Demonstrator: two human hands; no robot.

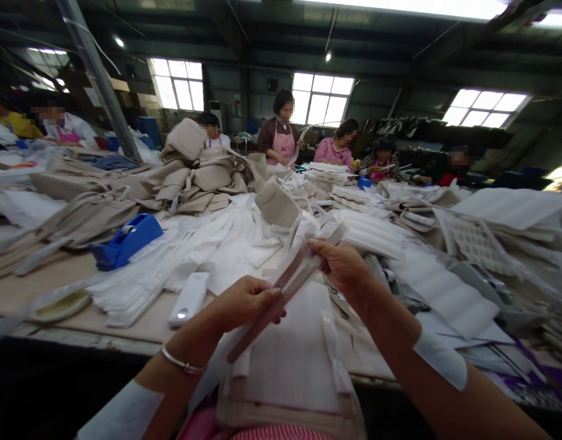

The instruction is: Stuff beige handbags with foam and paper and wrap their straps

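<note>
My left hand [251,299] is closed around a long beige bag strap [295,282], which slants up to the right and looks partly covered by translucent white wrapping. Higher up, my right hand [343,266] pinches the same strap between thumb and fingers. Below both hands, a beige bag [290,415] rests against me at the table edge, with a white foam sheet [290,360] over it. Crumpled white wrapping [303,229] gathers near the strap's upper end.
A blue tape dispenser [127,241] and a white box-like object [189,299] stand to the left. White wrapping strips [143,287] spread beside them. Beige bags [212,174] are heaped behind; foam sheets [446,293] pile on the right. Several people work across the table.
</note>
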